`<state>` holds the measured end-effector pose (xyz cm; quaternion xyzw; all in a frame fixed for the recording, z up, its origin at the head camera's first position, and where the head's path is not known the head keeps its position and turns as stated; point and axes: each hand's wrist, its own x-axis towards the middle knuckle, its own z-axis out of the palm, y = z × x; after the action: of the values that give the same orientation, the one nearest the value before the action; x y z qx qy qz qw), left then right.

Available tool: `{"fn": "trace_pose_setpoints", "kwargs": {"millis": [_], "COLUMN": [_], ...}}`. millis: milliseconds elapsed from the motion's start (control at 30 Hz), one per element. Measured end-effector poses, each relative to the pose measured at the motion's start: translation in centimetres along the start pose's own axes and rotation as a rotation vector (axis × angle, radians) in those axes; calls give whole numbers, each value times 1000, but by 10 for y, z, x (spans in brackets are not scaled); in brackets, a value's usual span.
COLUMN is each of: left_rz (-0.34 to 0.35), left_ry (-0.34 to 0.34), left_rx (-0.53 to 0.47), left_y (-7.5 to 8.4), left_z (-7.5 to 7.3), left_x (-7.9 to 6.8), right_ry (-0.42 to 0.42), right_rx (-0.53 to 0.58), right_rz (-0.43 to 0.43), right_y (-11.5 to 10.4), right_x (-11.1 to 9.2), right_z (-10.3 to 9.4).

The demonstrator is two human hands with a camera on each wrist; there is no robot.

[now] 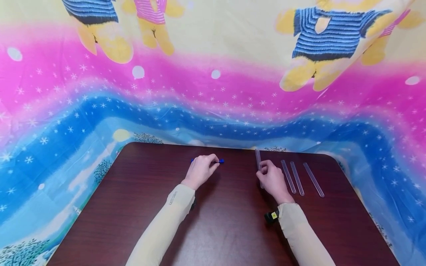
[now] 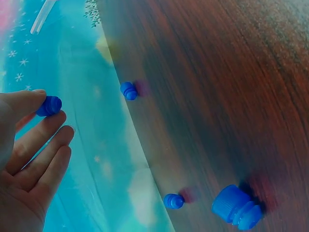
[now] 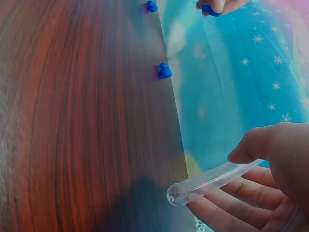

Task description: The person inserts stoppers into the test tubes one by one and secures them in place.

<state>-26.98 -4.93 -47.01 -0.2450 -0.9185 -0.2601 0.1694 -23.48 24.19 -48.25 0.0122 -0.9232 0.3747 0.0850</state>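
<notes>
Between thumb and index finger, my left hand [image 1: 201, 170] pinches a small blue ribbed stopper [image 2: 49, 106], held up over the far part of the table. Its other fingers are spread straight in the left wrist view. My right hand [image 1: 273, 180] grips a clear test tube [image 3: 212, 182], thumb on top and fingers beneath. One end of the tube points out past the fingertips, toward the left in the right wrist view. In that view the left hand with its stopper [image 3: 211, 9] shows at the top, apart from the tube.
Blue stoppers [image 2: 129, 91] lie on the dark wooden table [image 1: 229, 225], near its far edge, one larger in the left wrist view [image 2: 236, 208]. Three more clear tubes [image 1: 297, 178] lie right of my right hand. A patterned cloth [image 1: 213, 99] hangs behind the table.
</notes>
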Motion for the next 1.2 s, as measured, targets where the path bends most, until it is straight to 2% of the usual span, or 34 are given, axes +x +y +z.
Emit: {"fn": "trace_pose_setpoints", "kwargs": {"millis": [300,867,1200], "left_rz": [9,45,54], "left_ry": [46,96,106], "left_rx": [-21,-29,-69], "left_y": [1,6,9], "left_z": [-4,-9,-12], "left_x": [3,7,9], "right_ry": [-11,-17,-28], "right_rx": [80,144,137], "right_rz": [1,-28,-42], "right_y": [-6,-15,-21], "right_x": [-1,-5,-8], "right_z": [5,14,16]}}
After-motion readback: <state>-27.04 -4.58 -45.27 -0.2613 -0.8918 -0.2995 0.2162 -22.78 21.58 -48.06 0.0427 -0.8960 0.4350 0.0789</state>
